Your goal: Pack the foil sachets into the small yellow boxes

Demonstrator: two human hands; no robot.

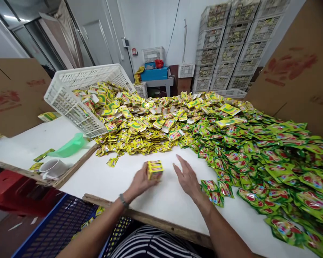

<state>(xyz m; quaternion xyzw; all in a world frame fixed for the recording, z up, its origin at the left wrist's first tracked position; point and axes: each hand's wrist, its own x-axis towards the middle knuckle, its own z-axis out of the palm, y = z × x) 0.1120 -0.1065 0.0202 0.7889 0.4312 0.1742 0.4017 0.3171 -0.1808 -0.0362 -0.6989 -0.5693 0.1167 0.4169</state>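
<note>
My left hand point(140, 182) grips a small stack of yellow boxes point(155, 170) just above the white tabletop point(161, 200). My right hand point(187, 176) is held apart from the stack, its fingers stretched out and nothing in them. Close to my right wrist lie a few green sachets point(213, 192). Beyond both hands, a heap of small yellow sachets point(134, 143) spreads across the table, with flat yellow cartons point(161, 123) piled over it. A large pile of green packets point(258, 157) covers the right side.
A tipped white plastic crate point(78, 107) spills cartons at the left. Near it are a green scoop point(70, 146) and a white mug point(54, 168). Below the edge sits a blue basket point(56, 225). Cardboard boxes point(298, 71) flank the table; stacked crates point(223, 53) stand behind.
</note>
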